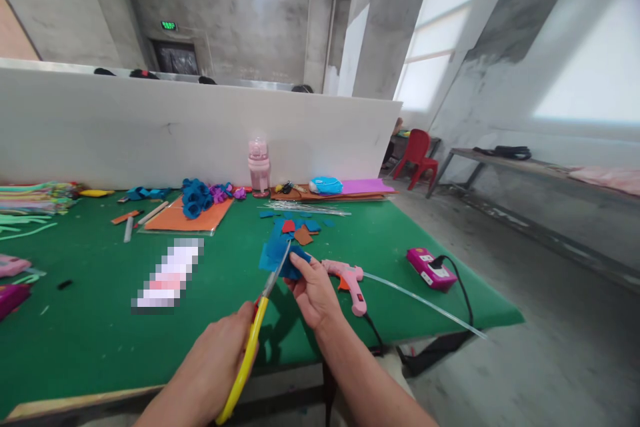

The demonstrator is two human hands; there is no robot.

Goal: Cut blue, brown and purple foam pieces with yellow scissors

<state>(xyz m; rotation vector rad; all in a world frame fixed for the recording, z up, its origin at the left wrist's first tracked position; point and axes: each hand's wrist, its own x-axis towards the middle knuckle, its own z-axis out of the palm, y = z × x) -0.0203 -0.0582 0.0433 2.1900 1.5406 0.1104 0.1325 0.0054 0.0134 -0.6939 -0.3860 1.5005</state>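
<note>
My left hand [220, 353] grips yellow-handled scissors [253, 340], whose blades reach up into a blue piece of felt [277, 255]. My right hand [313, 287] pinches that blue felt from the right, holding it above the green table [100, 327]. Small blue, red and brown felt scraps [300, 227] lie just behind the felt. A pink glue gun [350, 280] rests on the table right of my right hand, with a clear glue stick [420, 300] trailing out to the right.
Blue felt roses [196, 197] sit on an orange sheet [187, 217]. A pink bottle [259, 168] stands by the white partition [150, 127]. A magenta power box [430, 268] with a black cord lies at the right. Coloured strips [30, 203] are stacked at the left. A red chair [417, 157] stands beyond.
</note>
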